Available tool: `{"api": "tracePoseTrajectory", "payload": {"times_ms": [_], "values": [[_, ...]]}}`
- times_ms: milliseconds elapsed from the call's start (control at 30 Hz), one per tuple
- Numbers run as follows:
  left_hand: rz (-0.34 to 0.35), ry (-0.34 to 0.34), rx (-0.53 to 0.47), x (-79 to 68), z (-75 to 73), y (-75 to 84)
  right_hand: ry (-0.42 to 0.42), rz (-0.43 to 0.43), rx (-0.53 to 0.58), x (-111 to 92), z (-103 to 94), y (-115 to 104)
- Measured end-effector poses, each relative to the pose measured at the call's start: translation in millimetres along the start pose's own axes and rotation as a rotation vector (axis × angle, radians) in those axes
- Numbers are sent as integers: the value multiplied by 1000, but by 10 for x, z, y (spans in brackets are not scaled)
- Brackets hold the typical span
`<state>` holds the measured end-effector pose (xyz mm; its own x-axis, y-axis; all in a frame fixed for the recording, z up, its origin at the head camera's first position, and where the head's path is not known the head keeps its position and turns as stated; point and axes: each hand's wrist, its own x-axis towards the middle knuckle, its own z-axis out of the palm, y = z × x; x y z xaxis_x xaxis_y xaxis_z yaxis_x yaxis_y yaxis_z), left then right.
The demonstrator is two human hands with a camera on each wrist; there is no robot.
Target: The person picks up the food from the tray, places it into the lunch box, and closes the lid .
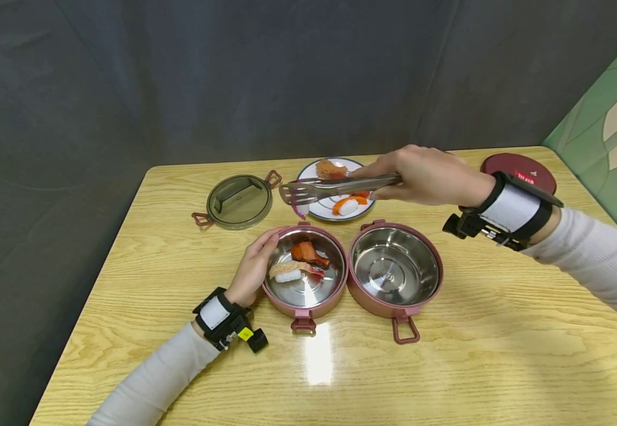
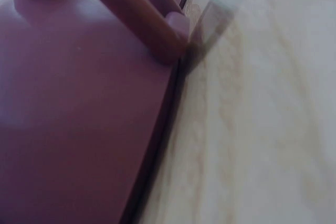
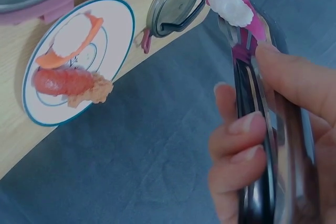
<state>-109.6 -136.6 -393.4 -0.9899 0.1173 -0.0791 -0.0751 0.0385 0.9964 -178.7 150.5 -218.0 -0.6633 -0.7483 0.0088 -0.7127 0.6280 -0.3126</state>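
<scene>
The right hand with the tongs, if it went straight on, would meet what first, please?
Probably the see-through lid, next in line beyond the tongs in the head view, though depth is unclear and they may pass above it.

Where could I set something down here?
Bare tabletop lies on the near side of both pots, and between the empty pot and right sleeve. It's crowded around the plate, hemmed by the pots, clear lid and right hand with tongs.

And there's the tinted lid, lying back left on the wood-grain table, 2 reddish handles out! Far right, a maroon disc; dark cloth behind, and a green patterned panel at the right edge!
</scene>
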Motion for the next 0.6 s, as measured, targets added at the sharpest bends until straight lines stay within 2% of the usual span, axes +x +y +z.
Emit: {"api": "tracePoseTrajectory", "payload": {"times_ms": [133, 233, 600], "values": [[14, -13, -22, 6, 3, -2, -21, -36, 5, -20, 11, -30], [0, -11, -24, 4, 5, 7, -32, -66, 1, -38, 25, -46], [-22, 19, 16, 10, 3, -4, -108, -64, -12, -68, 86, -98]]}}
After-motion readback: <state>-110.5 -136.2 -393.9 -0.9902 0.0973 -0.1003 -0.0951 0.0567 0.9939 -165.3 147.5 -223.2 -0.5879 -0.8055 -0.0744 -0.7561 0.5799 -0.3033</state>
